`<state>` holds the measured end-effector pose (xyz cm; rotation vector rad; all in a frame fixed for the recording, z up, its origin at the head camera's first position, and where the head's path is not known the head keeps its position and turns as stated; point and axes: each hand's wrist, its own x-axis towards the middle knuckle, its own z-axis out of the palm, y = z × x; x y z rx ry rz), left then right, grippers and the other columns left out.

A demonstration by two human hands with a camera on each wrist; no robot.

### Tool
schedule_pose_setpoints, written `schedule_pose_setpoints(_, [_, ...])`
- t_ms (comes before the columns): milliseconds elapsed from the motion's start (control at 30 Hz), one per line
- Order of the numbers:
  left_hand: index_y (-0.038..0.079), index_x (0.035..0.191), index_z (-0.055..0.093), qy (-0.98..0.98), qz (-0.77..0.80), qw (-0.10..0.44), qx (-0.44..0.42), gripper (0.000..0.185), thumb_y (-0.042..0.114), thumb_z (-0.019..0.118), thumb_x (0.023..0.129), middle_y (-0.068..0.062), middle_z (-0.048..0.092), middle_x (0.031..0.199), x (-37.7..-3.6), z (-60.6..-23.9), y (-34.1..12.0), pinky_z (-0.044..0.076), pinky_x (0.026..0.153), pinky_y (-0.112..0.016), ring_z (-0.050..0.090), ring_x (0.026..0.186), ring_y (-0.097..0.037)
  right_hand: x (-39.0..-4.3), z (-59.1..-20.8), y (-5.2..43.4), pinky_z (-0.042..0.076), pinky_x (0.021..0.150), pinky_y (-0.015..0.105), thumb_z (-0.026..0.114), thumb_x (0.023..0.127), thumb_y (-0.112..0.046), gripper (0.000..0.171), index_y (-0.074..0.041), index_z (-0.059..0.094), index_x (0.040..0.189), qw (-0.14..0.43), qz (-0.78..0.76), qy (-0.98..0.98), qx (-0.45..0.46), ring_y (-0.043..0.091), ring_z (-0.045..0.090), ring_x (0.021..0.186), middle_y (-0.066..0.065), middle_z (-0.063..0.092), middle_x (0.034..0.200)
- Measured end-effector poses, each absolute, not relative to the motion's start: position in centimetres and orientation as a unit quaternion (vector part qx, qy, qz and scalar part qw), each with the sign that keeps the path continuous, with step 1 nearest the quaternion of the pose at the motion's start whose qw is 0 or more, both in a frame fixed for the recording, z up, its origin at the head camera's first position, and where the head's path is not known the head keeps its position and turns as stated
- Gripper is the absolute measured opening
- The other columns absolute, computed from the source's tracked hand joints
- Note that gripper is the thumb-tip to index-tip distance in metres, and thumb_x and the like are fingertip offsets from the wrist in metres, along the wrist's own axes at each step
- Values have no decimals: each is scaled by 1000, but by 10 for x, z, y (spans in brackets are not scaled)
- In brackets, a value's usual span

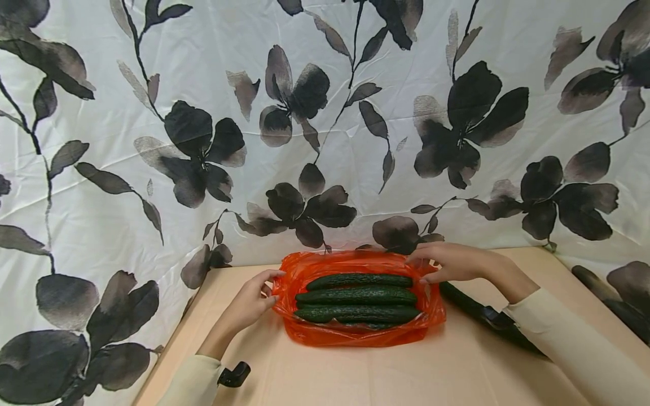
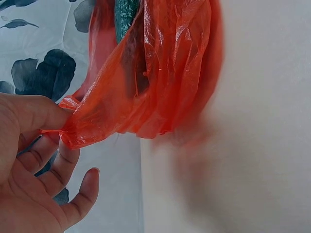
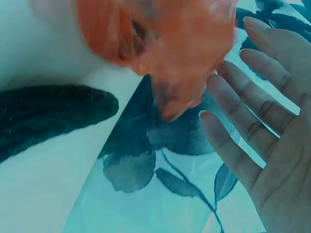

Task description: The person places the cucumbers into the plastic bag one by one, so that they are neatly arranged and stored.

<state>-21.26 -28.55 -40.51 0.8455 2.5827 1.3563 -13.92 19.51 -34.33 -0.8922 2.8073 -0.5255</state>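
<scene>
A white curtain [image 1: 325, 113] printed with dark flowers hangs behind and to the sides of a pale tan bench [image 1: 355, 372]. At the back of the bench, near the curtain, lies an orange plastic bag [image 1: 355, 332] with its mouth spread wide — three dark green cucumbers [image 1: 358, 296] lie side by side inside it, lengthwise across the bag, and a fourth seems to lie partly hidden beneath them.

The left hand [image 1: 249, 304] is at the bag's left edge; the left wrist view shows its grip plainly, thumb and forefinger pinching a gathered fold of the orange film while the other fingers [image 2: 80, 194] curl loosely below. The right hand [image 1: 452, 262] is at the bag's far right corner. In the right wrist view its fingers [image 3: 252, 121] are straight and spread, the grip open with nothing in it, the bag's edge just beside the fingertips — the blur leaves it unclear whether they touch.

Another cucumber [image 1: 459, 299] lies on the bench just right of the bag, beneath the right forearm.
</scene>
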Motion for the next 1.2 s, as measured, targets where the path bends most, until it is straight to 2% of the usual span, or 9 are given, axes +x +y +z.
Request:
schedule_pose_setpoints(200, [6,133,61,851,443,51,277,53,-14,65,83,-13,59,114,-214,-406,-285,47,56,-23,55,75,-19,-134,-344,209,58,82,46,75,92,-29,48,-8,64,134,69,-183,937,-291,20,64,99,1,64,115])
schedule_pose_setpoints(467, [6,132,61,852,442,47,277,53,-14,65,83,-13,59,113,-215,-407,-284,47,56,-24,55,75,-19,-131,-354,227,57,82,40,73,92,-15,51,-9,58,140,70,-198,935,-287,19,64,99,0,64,117])
schedule_pose_setpoints(700, [6,133,61,856,438,48,271,54,-14,65,83,-13,59,113,-215,-408,-283,47,56,-24,55,75,-19,-125,-359,244,56,86,42,74,93,-24,56,-6,54,142,81,-229,932,-271,25,64,100,5,63,121])
schedule_pose_setpoints(833, [6,133,61,856,438,49,270,53,-13,65,83,-12,59,113,-215,-408,-282,46,55,-24,55,75,-20,-122,-364,254,56,87,42,74,92,-27,58,-7,53,142,84,-230,937,-251,22,65,100,0,63,117])
schedule_pose_setpoints(1200, [6,133,60,856,439,44,272,54,-14,65,83,-14,59,113,-217,-408,-280,47,56,-24,55,76,-21,-114,-381,271,56,85,41,76,90,-28,59,-9,54,141,114,-232,941,-217,17,63,100,3,62,115])
